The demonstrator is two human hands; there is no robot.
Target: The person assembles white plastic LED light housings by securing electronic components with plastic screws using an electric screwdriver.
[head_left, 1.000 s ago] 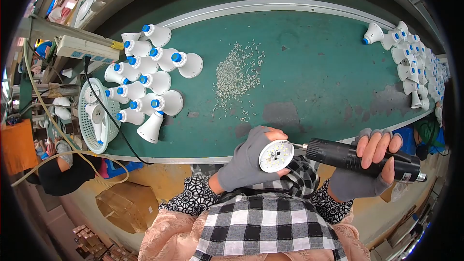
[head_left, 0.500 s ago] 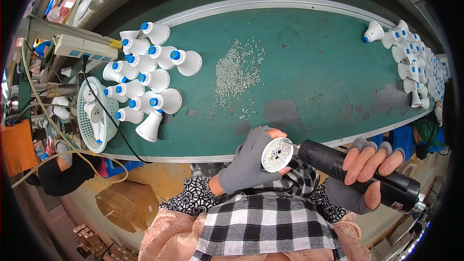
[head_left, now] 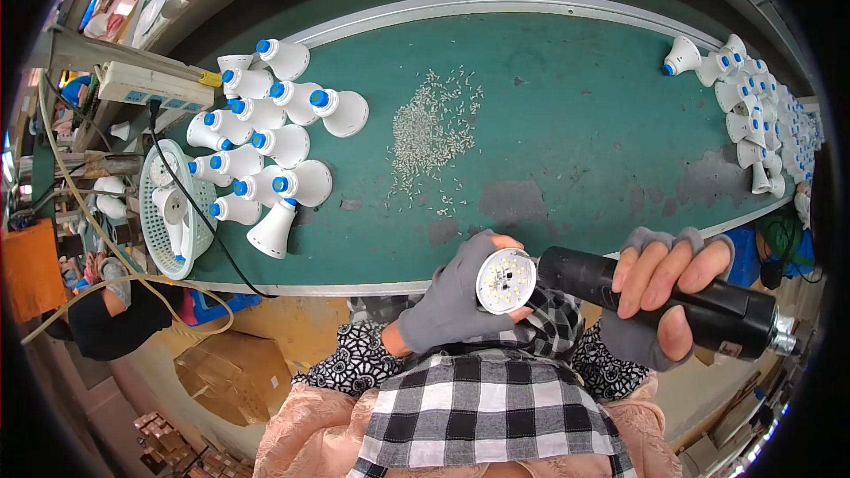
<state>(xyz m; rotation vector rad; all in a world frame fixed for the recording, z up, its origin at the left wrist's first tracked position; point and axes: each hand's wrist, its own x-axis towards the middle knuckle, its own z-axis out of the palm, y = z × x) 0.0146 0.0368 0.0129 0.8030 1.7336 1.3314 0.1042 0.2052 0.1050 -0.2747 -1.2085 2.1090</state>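
Observation:
My left hand (head_left: 456, 305), in a grey fingerless glove, is wrapped round an LED bulb (head_left: 506, 281). The bulb's open round face, a white circuit board with small yellowish LEDs, is turned up toward me. In my right hand (head_left: 664, 292), gloved the same way, lies a black electric screwdriver (head_left: 575, 274), fingers over its top and thumb below. Its nose points left, with the tip right at the bulb's rim. Both hands are just in front of the bench's near edge. A heap of small screws (head_left: 431, 133) lies on the green bench top (head_left: 567, 115) beyond them.
Several white bulb housings with blue caps (head_left: 305, 184) stand and lie at the left. More housings (head_left: 753, 106) crowd the right end. A pale basket (head_left: 168, 235) with bulb parts, a power strip (head_left: 159, 88) and a black cable (head_left: 190, 199) are at the left edge.
The screwdriver has shifted slightly left and up, its nose closer to the bulb. The bulb's board faces me a little more squarely. Both hands keep their holds.

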